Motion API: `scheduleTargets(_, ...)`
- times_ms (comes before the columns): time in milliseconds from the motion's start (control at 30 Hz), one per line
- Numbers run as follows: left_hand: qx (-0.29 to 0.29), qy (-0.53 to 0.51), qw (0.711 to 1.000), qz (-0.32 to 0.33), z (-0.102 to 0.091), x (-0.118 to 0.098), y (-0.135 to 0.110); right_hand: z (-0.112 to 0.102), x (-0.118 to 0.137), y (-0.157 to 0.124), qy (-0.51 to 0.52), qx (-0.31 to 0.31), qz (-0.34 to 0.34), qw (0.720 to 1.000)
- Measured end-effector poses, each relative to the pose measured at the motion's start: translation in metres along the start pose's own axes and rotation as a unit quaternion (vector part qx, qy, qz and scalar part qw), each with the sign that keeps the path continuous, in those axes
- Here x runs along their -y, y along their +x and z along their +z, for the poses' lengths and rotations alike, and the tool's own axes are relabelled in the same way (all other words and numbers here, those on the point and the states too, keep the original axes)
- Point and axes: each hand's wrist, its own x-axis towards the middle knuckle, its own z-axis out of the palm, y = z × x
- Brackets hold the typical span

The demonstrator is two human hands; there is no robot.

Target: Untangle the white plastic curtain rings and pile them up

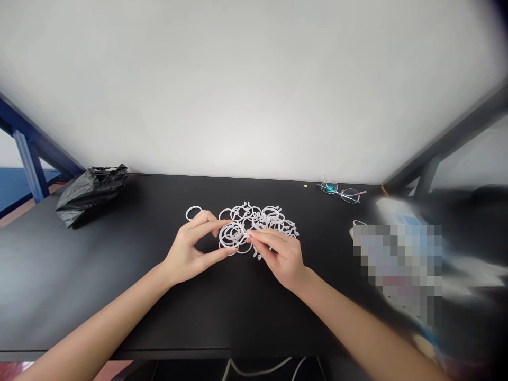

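"Hands?"
"Left hand (194,244) spans and steadies a white ring (221,235); right hand (281,255) pinches tight at its right side!"
"Progress?"
"One loose ring (187,212) lies apart, beyond the left hand, possibly done; the tangled heap (277,216) on the black table (190,317) probably remains."

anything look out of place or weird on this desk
Two small things: one white ring lies to the left of the tangled pile of rings, apart from it, and a tiny yellow-green speck sits alone near the eyeglasses. No spill or breakage stands out.
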Motion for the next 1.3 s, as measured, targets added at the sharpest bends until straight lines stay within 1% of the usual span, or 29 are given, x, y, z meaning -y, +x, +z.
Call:
scheduleTargets(233, 0.000, 0.017, 1.000, 0.015, -0.0002, 0.0004, 0.0006, -0.0004, -0.0003, -0.0009, 0.003, 0.001, -0.002, 1.000)
scheduleTargets(633, 0.004, -0.006, 1.000, 0.002, 0.0017, 0.0007, 0.0000, -0.0012, 0.0015, 0.0004, 0.015, 0.007, 0.003, 1.000)
scheduleTargets(900, -0.004, -0.007, 1.000, 0.001, 0.0017, -0.0005, 0.0010, 0.0003, 0.0010, -0.0001, 0.021, 0.005, 0.008, 1.000)
scheduleTargets(1300, -0.006, 0.030, 0.999, 0.019, 0.0009, -0.0006, 0.0038, 0.0040, 0.0015, -0.0013, 0.015, -0.006, 0.010, 1.000)
